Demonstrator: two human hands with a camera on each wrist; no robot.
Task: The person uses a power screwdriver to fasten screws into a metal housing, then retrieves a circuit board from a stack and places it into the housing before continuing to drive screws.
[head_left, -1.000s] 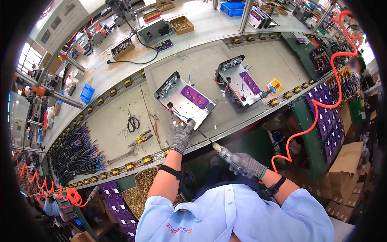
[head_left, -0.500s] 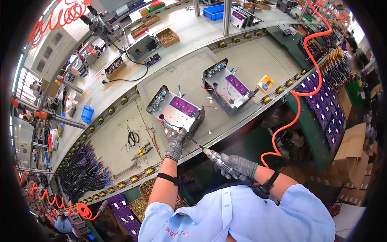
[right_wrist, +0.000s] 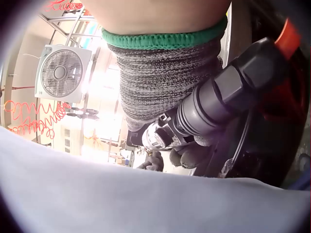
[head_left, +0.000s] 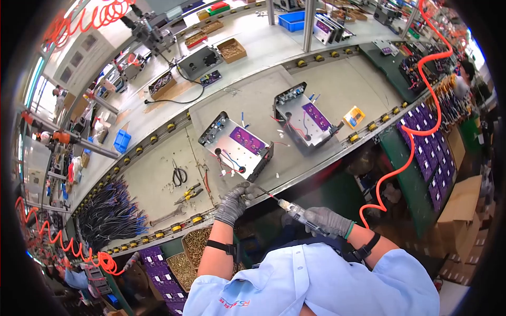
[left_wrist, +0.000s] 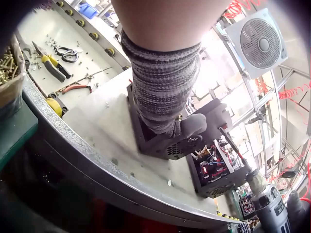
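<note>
My gloved right hand (head_left: pixel 328 221) grips a power screwdriver (head_left: pixel 296 211), its long thin bit (head_left: pixel 268 194) aimed left toward my other hand. In the right wrist view, gloved fingers (right_wrist: pixel 192 156) curl round the tool's barrel. My gloved left hand (head_left: pixel 232 205) is at the bench's front edge, fingers bent, fingertips close to the bit's tip; I cannot tell whether they hold something small. Just beyond it lies an open metal chassis (head_left: pixel 225 143) with a purple circuit board (head_left: pixel 247 141) and loose wires. A similar second chassis (head_left: pixel 293 116) sits to its right.
Scissors (head_left: pixel 179 174), yellow-handled pliers (head_left: pixel 188 194) and a wrench (head_left: pixel 167 216) lie left of the chassis. A heap of cables (head_left: pixel 108 216) is farther left. Boxes of brass screws (head_left: pixel 182 271) stand below the bench edge. A coiled orange hose (head_left: pixel 387 174) hangs at right.
My left hand has drawn back from the near chassis's front corner toward the bench edge, fingers now by the bit's tip. The right hand still holds the screwdriver. The head view has shifted.
</note>
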